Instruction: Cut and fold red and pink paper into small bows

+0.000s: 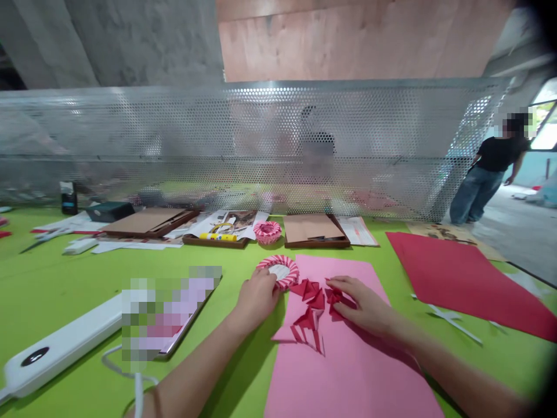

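Green table [56, 278] w/ pink card [348, 377], red card [465, 278]

The 2 bare arms [195, 366] reach forward; the left hand [256, 299] curls closed, the right hand [363, 305] lies open, palm down.

Your left hand [256, 299] and right hand [363, 305] are bare, as are your left forearm [195, 366] and right forearm [461, 371]; a thin band [155, 402] seems to circle the left one.

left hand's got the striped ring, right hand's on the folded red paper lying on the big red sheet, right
No: the head view shows the folded red paper on the pink sheet, not the big red sheet. Left hand on the striped ring and right hand are as you said.
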A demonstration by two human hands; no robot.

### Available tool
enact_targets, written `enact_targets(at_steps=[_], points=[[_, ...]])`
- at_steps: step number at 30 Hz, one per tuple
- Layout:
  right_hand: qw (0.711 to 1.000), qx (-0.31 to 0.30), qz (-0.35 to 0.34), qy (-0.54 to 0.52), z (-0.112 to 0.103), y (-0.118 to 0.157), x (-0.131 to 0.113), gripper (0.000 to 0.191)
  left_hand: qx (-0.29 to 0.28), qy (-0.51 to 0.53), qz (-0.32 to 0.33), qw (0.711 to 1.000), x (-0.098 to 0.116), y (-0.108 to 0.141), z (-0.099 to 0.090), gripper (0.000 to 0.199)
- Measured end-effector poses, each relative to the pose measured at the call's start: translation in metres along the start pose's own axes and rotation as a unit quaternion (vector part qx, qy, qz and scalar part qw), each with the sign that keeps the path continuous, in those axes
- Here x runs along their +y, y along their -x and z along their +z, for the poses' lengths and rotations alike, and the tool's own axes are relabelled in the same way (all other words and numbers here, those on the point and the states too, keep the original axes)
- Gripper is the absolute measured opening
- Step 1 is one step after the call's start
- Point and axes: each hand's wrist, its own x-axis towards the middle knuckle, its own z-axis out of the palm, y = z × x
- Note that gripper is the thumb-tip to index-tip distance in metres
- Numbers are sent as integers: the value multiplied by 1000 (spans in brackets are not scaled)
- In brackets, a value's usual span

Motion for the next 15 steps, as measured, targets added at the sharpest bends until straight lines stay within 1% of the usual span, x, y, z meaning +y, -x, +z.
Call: enact_targets(at_steps=[3, 5, 7, 8, 10, 11, 12, 13, 15], points=[[1000, 0, -1, 2, 1, 0, 5, 45, 18, -18, -9, 1000, 5, 2, -1, 21], [1000, -3, -10, 4, -1, -1, 7, 45, 41, -32, -11, 999, 14, 9, -6, 23], [1000, -6, -23, 5, -3, -2, 8, 44, 56, -43, 5, 998, 25, 18, -11, 25], [999, -8, -31, 5, -4, -2, 9, 44, 47, -46, 30, 997, 31, 23, -14, 24], [999, -11, -44, 5, -5, -2, 10, 43, -11, -32, 67, 997, 43, 33, -16, 24], [999, -12, -48, 5, -6, -2, 11, 43, -40, -23, 74, 996, 48, 38, -16, 26], [999, -12, -49, 5, -7, -2, 13, 43, -57, -12, 72, 996, 52, 43, -16, 29], [999, -11, -49, 5, -8, -2, 14, 43, -63, -3, 70, 996, 56, 48, -15, 31], [999, -13, -46, 6, -11, -2, 17, 41, -55, 14, 68, 996, 63, 57, -13, 34]])
